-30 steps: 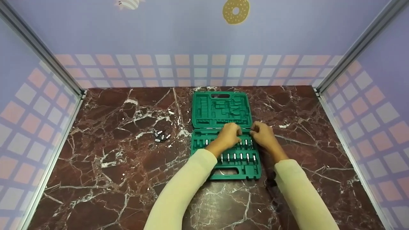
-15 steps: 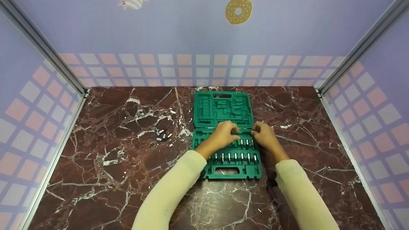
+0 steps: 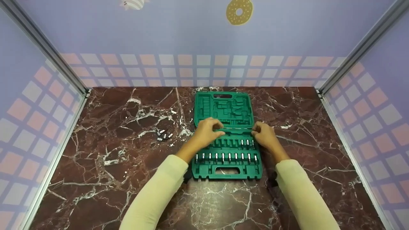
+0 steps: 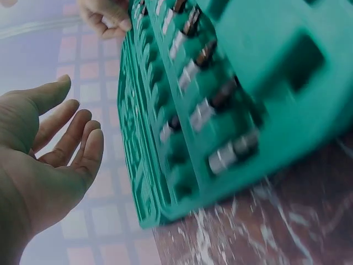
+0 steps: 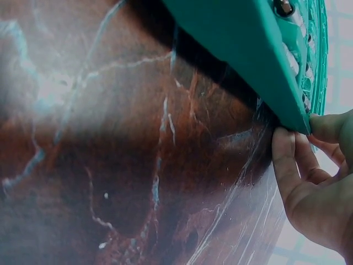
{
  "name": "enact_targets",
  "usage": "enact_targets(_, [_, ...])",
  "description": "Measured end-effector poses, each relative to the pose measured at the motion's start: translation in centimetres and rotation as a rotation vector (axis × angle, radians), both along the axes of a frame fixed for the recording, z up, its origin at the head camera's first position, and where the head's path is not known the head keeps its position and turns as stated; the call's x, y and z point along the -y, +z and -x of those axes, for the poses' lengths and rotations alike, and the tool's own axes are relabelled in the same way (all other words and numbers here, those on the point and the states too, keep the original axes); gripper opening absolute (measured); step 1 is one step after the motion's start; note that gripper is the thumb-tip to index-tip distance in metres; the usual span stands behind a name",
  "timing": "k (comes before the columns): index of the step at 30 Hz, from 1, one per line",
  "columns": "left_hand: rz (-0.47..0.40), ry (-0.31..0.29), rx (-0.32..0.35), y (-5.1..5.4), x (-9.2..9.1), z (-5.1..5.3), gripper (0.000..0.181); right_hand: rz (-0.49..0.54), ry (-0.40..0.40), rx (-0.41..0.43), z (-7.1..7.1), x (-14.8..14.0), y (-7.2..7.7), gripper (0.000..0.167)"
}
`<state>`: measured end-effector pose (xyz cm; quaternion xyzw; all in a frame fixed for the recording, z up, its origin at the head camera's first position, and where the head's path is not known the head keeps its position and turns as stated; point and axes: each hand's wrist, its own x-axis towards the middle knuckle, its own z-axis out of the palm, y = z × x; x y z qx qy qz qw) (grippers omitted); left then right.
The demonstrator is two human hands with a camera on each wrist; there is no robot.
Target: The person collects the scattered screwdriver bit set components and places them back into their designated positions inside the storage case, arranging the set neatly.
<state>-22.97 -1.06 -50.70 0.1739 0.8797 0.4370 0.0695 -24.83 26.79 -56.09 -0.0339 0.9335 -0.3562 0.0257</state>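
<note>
A green plastic tool case (image 3: 204, 172) lies opened flat on the table, lid to the back. Metal socket bits (image 3: 223, 156) fill its front row. Several socket bits (image 4: 170, 128) stand in the back row, at both ends, with bare slots between. My left hand (image 3: 206, 132) hovers over the case's left side near the hinge. In the left wrist view, that left hand (image 4: 55, 149) has loosely bent fingers, holding nothing. My right hand (image 3: 264, 134) pinches the case's right edge near the hinge; in the right wrist view, its thumb (image 5: 328, 128) and fingers straddle the rim.
A small pile of loose socket bits (image 3: 164, 137) lies on the dark red marbled table (image 3: 127, 179), left of the case. Purple panels with a checked pattern (image 3: 143, 68) close in the back and both sides.
My left hand has moved leftward from over the case's back row, uncovering slots there and more of the front row. My right hand stays on the case's right edge.
</note>
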Motion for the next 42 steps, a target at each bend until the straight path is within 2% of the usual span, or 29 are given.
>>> enact_targets(4, [-0.024,0.047,-0.020,0.1,2.0,0.1,0.028,0.000,-0.001,-0.004,0.1,-0.1,0.0,0.005])
enact_targets(8, [-0.016,0.089,-0.007,0.4,4.2,0.0,0.030,-0.005,-0.003,-0.003,0.1,-0.1,-0.1,0.004])
enact_targets(11, [-0.002,0.116,-0.027,0.6,5.8,-0.1,0.031,-0.001,-0.008,0.000,0.1,0.0,-0.1,0.005])
enact_targets(20, [0.002,0.172,-0.141,0.4,9.9,-1.1,0.031,0.013,-0.002,-0.001,-0.1,0.0,-0.1,0.004])
enact_targets(25, [0.034,0.198,-0.153,-0.4,12.1,-1.8,0.035,0.012,-0.002,-0.002,-0.1,0.0,-0.2,0.004])
enact_targets(32, [0.071,0.188,-0.230,-2.3,15.2,-2.2,0.040,0.002,-0.011,0.005,0.0,0.1,-0.1,0.004])
enact_targets(42, [0.156,0.258,-0.161,-4.4,18.5,-2.8,0.039,0.000,-0.006,-0.016,0.1,0.0,-0.3,0.004])
